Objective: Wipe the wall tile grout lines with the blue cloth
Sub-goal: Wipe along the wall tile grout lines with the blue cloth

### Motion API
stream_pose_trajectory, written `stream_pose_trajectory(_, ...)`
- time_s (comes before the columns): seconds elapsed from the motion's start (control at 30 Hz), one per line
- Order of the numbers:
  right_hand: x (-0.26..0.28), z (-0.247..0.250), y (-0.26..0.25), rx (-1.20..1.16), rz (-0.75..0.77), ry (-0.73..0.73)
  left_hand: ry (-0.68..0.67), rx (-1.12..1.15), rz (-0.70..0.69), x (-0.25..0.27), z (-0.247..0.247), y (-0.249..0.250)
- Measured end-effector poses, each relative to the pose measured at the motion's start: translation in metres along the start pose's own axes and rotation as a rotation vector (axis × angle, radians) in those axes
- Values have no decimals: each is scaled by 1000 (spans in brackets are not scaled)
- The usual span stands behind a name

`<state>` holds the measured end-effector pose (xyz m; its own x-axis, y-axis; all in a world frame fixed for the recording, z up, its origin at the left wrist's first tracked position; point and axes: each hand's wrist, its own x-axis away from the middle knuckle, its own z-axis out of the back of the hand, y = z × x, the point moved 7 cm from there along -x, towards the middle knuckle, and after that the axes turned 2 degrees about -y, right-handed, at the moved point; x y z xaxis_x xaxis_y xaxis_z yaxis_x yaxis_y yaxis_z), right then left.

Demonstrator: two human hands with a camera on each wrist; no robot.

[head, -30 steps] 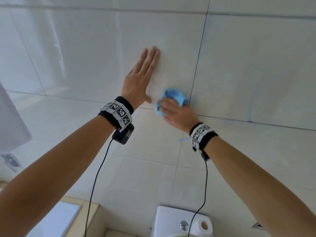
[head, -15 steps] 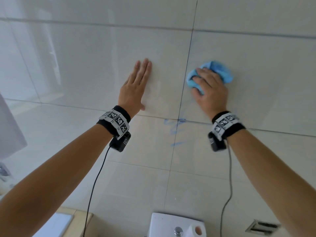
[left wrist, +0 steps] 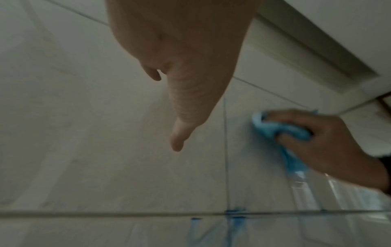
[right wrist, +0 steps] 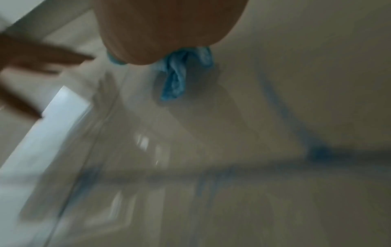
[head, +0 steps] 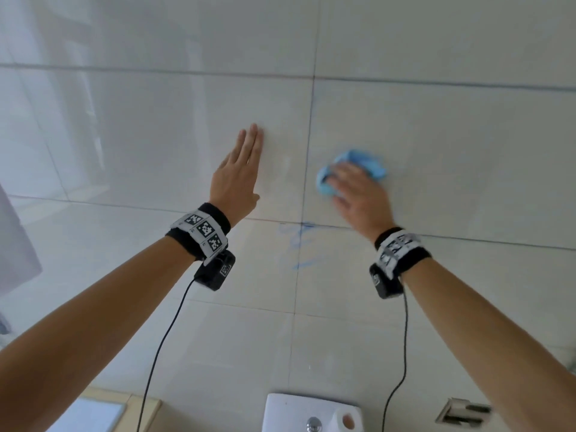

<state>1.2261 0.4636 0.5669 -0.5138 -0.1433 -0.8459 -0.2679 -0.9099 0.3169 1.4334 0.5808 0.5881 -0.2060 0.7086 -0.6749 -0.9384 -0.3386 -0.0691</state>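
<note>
Blue bunched cloth (head: 352,173) sits pressed against the glossy white tiled wall (head: 452,157), gripped in the curled fingers of the right hand (head: 358,194), just right of the thin vertical grout line (head: 308,145); the left hand (head: 237,179) lies flat on the tile, fingers straight, holding nothing; blue smears (head: 299,241) mark the grout crossing below, between both wrists.

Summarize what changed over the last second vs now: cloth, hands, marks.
The right hand, gripping the crumpled blue cloth throughout, swept from left of the vertical grout line, near the junction, up and across onto the right-hand tile. That uncovered the blue smears at the junction, not yet wiped. The left hand stayed flat on the white wall tile.
</note>
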Motion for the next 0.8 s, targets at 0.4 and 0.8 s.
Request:
stream_pose_trajectory(0.4, -12, 74, 108, 78, -409, 339, 155, 208, -15, -64, 24, 124)
stream_pose_trajectory(0.8, -74, 48, 74, 97, -200, 152, 87, 154, 86, -61, 18, 46)
